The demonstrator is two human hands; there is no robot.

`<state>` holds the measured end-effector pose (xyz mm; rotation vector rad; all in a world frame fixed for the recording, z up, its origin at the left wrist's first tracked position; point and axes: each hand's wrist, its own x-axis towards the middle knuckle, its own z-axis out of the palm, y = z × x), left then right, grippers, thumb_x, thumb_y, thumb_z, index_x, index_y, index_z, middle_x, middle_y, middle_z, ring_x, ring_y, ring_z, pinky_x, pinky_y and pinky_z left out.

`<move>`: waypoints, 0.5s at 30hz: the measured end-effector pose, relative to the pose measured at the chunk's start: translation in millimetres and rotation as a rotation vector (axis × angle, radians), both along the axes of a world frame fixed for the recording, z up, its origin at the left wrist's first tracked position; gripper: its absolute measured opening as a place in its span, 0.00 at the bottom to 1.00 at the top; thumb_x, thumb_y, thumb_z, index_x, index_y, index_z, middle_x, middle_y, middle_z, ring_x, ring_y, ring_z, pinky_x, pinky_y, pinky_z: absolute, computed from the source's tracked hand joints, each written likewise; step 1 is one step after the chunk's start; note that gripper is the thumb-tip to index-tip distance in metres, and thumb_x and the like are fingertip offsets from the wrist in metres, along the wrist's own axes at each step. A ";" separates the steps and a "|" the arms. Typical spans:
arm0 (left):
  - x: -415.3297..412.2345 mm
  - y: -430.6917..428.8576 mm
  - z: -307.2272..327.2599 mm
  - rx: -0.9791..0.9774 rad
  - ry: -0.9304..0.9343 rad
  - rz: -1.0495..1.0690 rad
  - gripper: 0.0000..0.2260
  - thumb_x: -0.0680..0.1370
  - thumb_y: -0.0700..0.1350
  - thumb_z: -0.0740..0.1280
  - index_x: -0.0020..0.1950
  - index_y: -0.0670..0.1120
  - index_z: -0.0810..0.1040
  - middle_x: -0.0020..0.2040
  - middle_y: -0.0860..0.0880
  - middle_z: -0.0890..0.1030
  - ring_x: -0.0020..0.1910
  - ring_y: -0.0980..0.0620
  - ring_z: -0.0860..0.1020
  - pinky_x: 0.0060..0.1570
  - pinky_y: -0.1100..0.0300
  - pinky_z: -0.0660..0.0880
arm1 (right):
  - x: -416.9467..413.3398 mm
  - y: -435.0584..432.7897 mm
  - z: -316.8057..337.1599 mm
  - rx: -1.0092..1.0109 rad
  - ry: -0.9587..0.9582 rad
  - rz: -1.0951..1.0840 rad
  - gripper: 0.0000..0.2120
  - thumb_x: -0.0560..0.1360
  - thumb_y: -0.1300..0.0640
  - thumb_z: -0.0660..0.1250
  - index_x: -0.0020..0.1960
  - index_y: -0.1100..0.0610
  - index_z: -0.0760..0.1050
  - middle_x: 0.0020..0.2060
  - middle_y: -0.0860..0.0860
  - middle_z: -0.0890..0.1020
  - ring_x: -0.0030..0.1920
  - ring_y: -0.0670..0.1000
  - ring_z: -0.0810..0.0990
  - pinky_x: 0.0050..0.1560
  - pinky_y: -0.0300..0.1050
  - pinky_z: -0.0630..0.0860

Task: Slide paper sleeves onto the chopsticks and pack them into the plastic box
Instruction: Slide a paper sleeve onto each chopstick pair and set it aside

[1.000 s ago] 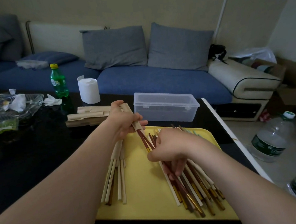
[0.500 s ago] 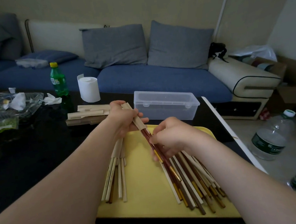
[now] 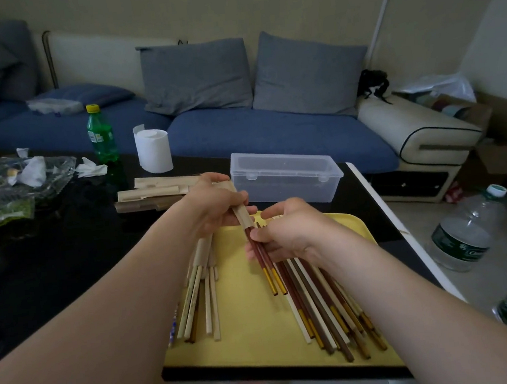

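Note:
My left hand grips a tan paper sleeve above the far edge of the yellow tray. My right hand pinches a pair of red chopsticks with yellow ends whose tips sit inside the sleeve's mouth. Loose bare chopsticks lie fanned on the tray's right side. Sleeved chopsticks lie on its left side. The clear plastic box stands shut just beyond the tray. A stack of flat paper sleeves lies left of the box.
The tray sits on a black table whose right edge drops to the floor. A white paper roll, a green bottle and crumpled plastic wrapping stand at the back left. Water bottles stand on the floor at right.
My right hand lifted a red pair out of the loose pile and slid it further into the sleeve held by my left hand. Less of the pair shows below the sleeve.

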<state>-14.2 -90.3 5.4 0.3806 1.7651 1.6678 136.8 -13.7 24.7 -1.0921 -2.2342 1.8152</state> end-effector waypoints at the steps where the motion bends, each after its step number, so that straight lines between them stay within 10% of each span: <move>1: -0.5 -1.4 0.3 -0.002 0.005 -0.006 0.26 0.80 0.34 0.72 0.71 0.51 0.66 0.56 0.37 0.83 0.44 0.42 0.88 0.49 0.41 0.85 | -1.0 -1.7 -0.2 -0.010 0.012 -0.006 0.30 0.82 0.67 0.73 0.79 0.59 0.66 0.44 0.61 0.89 0.41 0.57 0.91 0.39 0.51 0.88; 9: -9.4 -10.8 2.4 0.012 0.031 0.080 0.24 0.81 0.34 0.71 0.71 0.50 0.66 0.56 0.38 0.83 0.41 0.46 0.88 0.37 0.49 0.86 | 0.6 -7.6 8.1 -0.001 -0.116 0.132 0.06 0.84 0.65 0.70 0.50 0.59 0.74 0.49 0.63 0.89 0.48 0.59 0.91 0.45 0.51 0.88; 15: -9.4 -16.3 3.5 -0.030 0.033 -0.015 0.24 0.80 0.34 0.71 0.69 0.51 0.67 0.55 0.37 0.83 0.45 0.43 0.88 0.45 0.45 0.86 | -2.1 -8.0 1.7 -0.093 -0.049 0.144 0.17 0.82 0.66 0.72 0.69 0.63 0.72 0.48 0.63 0.89 0.47 0.59 0.91 0.41 0.49 0.88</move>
